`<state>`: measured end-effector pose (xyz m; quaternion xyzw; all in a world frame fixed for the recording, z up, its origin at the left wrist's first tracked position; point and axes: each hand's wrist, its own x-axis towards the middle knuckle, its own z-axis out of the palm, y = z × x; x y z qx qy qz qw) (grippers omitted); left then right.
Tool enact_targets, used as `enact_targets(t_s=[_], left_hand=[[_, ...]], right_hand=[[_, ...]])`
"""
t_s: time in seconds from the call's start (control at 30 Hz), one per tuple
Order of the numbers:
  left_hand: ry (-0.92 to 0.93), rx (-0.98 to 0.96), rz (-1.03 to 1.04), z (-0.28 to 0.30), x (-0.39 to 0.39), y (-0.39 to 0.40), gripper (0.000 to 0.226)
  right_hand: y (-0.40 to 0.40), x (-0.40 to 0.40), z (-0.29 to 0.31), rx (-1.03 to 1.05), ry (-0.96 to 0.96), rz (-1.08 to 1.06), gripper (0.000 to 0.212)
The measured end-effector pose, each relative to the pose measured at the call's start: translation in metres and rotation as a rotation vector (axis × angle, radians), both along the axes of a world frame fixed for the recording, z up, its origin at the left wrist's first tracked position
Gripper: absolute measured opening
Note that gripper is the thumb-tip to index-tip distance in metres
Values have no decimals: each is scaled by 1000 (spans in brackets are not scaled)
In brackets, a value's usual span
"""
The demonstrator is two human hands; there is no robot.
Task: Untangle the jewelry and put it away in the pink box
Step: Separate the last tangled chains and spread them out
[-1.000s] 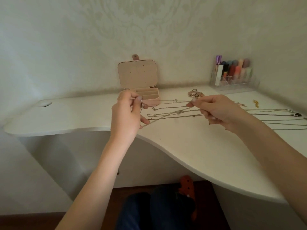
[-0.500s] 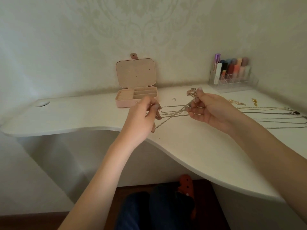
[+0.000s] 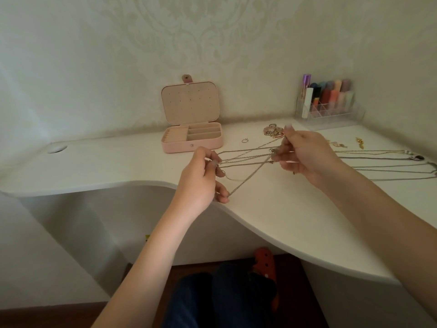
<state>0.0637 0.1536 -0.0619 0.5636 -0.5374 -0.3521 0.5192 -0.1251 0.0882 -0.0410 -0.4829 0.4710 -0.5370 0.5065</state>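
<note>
Both hands: each pinches thin chains (image 3: 246, 159) stretched between them above the desk (image 3: 295, 214).
Left hand (image 3: 201, 181): lower and nearer the desk edge than before.
Right hand (image 3: 305, 155): barely shifted.
Pink box (image 3: 192, 144): open, behind, unmoved.

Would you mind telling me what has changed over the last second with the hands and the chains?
The left hand has come down and toward the desk edge, uncovering the pink box, still pinching the chains. The right hand lifted slightly, keeping its grip, so the strands now fan out between them. Nothing was let go. The ring, the box and the laid-out necklaces stayed put.
</note>
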Motion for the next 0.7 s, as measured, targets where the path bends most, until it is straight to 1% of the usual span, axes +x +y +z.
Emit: enact_targets(t_s=[0.03,0.07,0.1,0.2,0.27,0.37,0.47,0.57,0.63,0.7], left_hand=[[-13,20,-22,0,-2,2,19],[-34,43,-53,1,-4,4,16],[-59,64,-87,1,-6,6,15],[-107,73,-146,3,-10,9,18],[-120,47,-140,4,-10,10,23],[-216,-21,-116,5,-10,8,29],[-367,-104,-89,3,-10,5,28],[-468,-168,-59,1,-11,2,29],[-524,-174,-15,1,-12,3,27],[-557,-222,58,3,-15,4,22]], right_hand=[[0,0,-1,-58,76,-55,35],[-1,0,0,-101,112,-93,35],[-1,-1,0,-111,95,-103,35],[-2,-1,3,29,-131,-30,35],[-3,-2,3,110,-207,-3,35],[-3,-3,4,81,-161,18,34],[1,0,5,9,-146,82,33],[5,4,7,-22,-136,135,31],[7,5,8,-34,-127,152,31],[8,6,9,-42,-121,164,31]])
